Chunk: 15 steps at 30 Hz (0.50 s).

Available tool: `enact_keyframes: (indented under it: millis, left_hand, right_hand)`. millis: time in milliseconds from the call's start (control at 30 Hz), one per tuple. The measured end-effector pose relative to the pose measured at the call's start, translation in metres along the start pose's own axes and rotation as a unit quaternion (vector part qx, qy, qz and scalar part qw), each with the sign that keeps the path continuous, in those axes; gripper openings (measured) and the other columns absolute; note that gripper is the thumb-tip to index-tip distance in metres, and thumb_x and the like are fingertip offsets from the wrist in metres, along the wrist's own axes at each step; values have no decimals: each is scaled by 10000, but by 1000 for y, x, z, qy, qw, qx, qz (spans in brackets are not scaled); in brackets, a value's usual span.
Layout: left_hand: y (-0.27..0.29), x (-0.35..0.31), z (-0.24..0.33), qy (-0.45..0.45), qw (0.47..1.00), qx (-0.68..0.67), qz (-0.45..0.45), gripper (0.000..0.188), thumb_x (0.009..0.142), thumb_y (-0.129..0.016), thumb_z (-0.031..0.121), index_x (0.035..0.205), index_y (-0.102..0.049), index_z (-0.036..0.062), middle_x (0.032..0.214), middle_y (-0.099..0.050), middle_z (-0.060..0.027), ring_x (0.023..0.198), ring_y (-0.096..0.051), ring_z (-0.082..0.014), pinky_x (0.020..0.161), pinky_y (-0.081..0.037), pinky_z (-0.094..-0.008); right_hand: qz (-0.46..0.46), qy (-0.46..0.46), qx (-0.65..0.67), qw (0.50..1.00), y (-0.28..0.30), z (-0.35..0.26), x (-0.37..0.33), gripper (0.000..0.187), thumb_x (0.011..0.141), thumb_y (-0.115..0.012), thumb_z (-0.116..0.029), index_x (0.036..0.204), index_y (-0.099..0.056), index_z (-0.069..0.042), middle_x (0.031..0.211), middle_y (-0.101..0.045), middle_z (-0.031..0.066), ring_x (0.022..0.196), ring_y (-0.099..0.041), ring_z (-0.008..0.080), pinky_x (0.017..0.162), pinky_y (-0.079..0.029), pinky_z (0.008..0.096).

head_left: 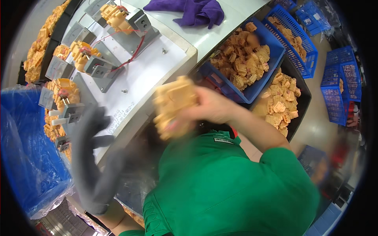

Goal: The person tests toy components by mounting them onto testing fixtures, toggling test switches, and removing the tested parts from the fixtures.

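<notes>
Green shirt [236, 185] nearest. R hand [208, 106], bare, is curled tight round a chunky yellow part [175, 100] (poss. >1 pc, blurred), held in front of the shirt nr the bench [153, 65] edge. L hand [88, 161], gloved grey, also blurred: fingers partly spread, thumb apart, nothing visible in it; can't tell if it touches the bench. Lined blue bin [23, 157] sits L of it. On the bench, a row of grey blocks [139, 23] w/ yellow pcs [116, 17] mounted, plus red wire [130, 61] & loose screws [125, 91]. To R, blue tray [275, 47] & black tray [304, 90], both heaped w/ similar pcs. Purple cloth [202, 11] lies crumpled at far side; blue baskets [311, 55] stand beyond the trays.
</notes>
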<state>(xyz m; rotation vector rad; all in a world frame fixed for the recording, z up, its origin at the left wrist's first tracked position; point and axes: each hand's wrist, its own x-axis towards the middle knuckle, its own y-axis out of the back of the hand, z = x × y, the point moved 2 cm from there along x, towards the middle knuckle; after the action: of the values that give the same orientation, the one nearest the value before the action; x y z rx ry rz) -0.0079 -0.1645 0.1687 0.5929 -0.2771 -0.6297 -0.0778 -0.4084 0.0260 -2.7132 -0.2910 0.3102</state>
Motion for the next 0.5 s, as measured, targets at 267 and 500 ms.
enact_keyframes:
  millis: [267, 500]
  left_hand:
    - [27, -25, -24, 51, 979, -43, 192, 445, 940, -547, -11, 1381, -535, -63, 1246, -662, -178, 1139, -641, -241, 969, -492, -346]
    - [41, -66, -64, 22, 902, 16, 432, 384, 1003, -512, 20, 1378, -525, -60, 1206, -650, -164, 1124, -622, -227, 1012, -488, -374]
  right_hand:
    - [420, -139, -238, 865, 199, 84, -63, 497, 927, -693, -340, 1320, -591, -53, 1101, -719, 62, 942, -679, 148, 726, -558, 305]
    - [358, -50, -183, 914, 190, 25, -58, 352, 1002, -631, -257, 1250, -607, -8, 1109, -678, 76, 967, -667, 142, 797, -519, 251]
